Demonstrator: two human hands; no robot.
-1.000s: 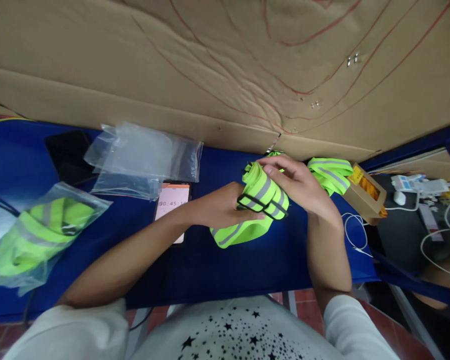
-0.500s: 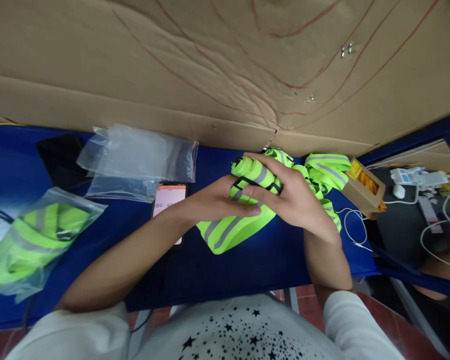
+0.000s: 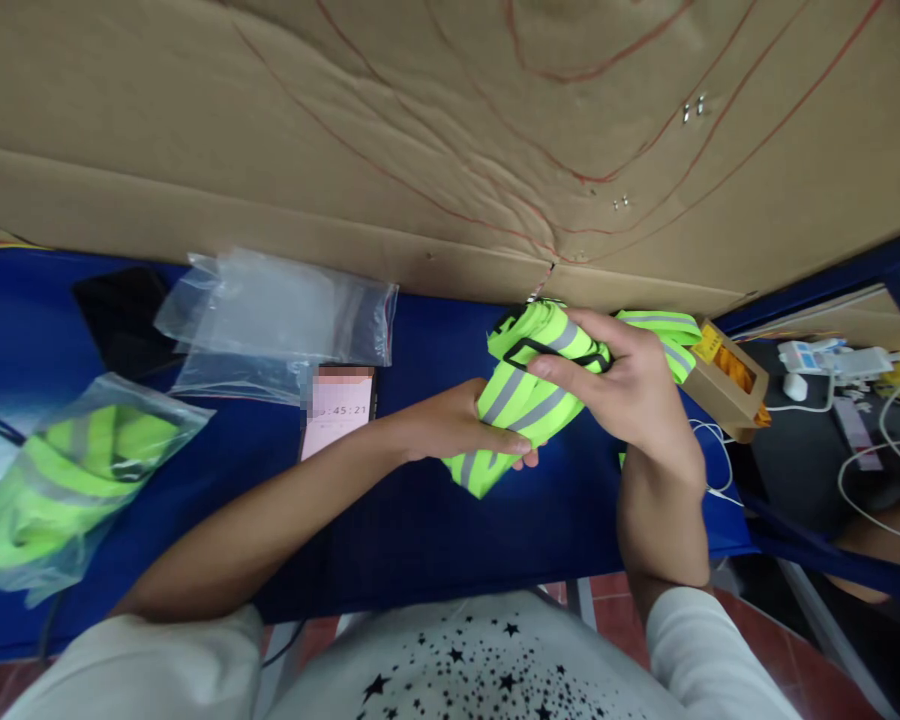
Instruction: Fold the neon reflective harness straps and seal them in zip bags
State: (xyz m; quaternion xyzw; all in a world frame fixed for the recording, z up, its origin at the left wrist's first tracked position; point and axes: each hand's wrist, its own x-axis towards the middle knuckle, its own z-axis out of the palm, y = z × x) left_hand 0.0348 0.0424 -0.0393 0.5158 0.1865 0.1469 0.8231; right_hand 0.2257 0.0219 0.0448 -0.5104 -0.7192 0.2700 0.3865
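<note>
A neon-yellow reflective vest (image 3: pixel 521 405) with grey stripes and black trim is bunched into a roll above the blue table (image 3: pixel 435 530). My left hand (image 3: pixel 461 425) grips its lower end from the left, fingers curled under it. My right hand (image 3: pixel 630 390) wraps over its upper end, fingers pressed on the black trim. More of the same yellow fabric (image 3: pixel 671 340) lies behind my right hand, against the cardboard.
Empty clear zip bags (image 3: pixel 277 320) lie at the back left, a phone (image 3: pixel 336 410) below them. A bagged yellow vest (image 3: pixel 67 470) sits far left. A small cardboard box (image 3: pixel 731 385) and white cables (image 3: pixel 709 450) lie right. A cardboard wall (image 3: pixel 450 140) closes the back.
The roll has turned and shifted to the right. My right hand moved from lying across it to gripping its upper end. My left hand slid down to its lower end.
</note>
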